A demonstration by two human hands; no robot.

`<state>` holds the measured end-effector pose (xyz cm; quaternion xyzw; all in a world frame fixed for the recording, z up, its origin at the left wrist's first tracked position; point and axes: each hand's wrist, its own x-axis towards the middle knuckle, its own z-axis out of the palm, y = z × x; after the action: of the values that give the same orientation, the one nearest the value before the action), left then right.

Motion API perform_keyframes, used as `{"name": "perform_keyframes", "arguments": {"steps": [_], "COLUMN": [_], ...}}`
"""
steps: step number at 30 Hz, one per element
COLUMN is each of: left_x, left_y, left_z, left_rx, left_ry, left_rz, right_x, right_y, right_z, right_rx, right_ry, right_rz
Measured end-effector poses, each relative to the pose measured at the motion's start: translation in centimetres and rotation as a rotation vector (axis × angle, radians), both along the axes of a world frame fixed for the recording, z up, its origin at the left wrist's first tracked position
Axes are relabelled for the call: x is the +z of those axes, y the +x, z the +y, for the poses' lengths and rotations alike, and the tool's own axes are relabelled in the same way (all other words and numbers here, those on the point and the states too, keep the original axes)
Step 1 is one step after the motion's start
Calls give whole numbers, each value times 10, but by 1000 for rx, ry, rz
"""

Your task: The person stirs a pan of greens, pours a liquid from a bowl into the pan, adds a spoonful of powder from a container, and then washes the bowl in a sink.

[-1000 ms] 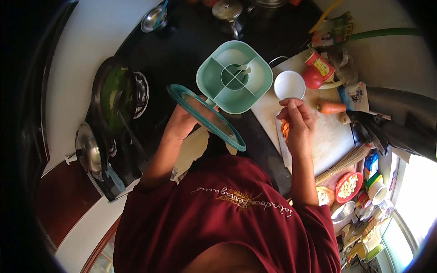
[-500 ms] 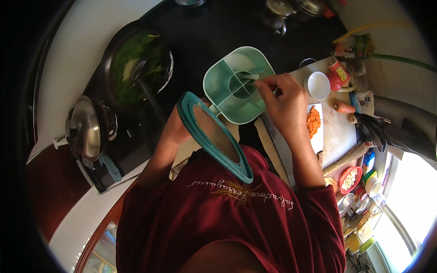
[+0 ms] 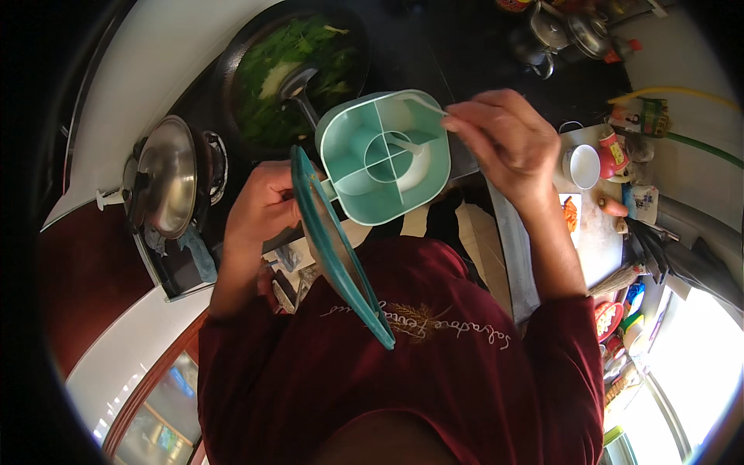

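Note:
My left hand [image 3: 263, 203] is closed at the handle of a pale green seasoning box [image 3: 349, 143], its fingers partly hidden behind the raised teal lid [image 3: 335, 244]. The box has several compartments around a round middle, with white seasoning in some. My right hand [image 3: 508, 147], slightly blurred, pinches the end of a thin white spoon handle [image 3: 426, 102] at the far right rim; I cannot make out its bowl. A second small white spoon [image 3: 404, 144] rests near the middle. Beyond the box, a wok [image 3: 232, 74] holds leafy greens [image 3: 310, 46] and a dark ladle [image 3: 298, 84].
A lidded pot [image 3: 170, 182] stands at the left. On the right counter are a white bowl [image 3: 581, 167], a carrot [image 3: 612, 207], cut carrot pieces [image 3: 570, 213] and a red bottle [image 3: 612, 159]. Metal pots [image 3: 549, 35] stand at the far right.
The seasoning box has shifted left, nearer the wok, and its lid stands more edge-on. My right hand has moved from the box's middle to its far right rim. The view has shifted too.

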<state>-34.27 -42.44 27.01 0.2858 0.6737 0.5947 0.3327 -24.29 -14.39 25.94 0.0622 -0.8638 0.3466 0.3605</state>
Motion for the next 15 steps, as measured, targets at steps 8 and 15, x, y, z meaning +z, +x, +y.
{"name": "perform_keyframes", "arguments": {"steps": [8, 15], "left_x": [31, 26], "left_y": [-33, -27], "left_z": [-15, -57], "left_rx": [-253, 233], "left_ry": [-121, -69], "left_rz": [276, -191], "right_x": [-24, -24], "right_y": [-28, -30], "right_z": [-13, -28], "right_rx": [215, 278], "right_ry": [380, 204], "right_rz": [138, -50]}}
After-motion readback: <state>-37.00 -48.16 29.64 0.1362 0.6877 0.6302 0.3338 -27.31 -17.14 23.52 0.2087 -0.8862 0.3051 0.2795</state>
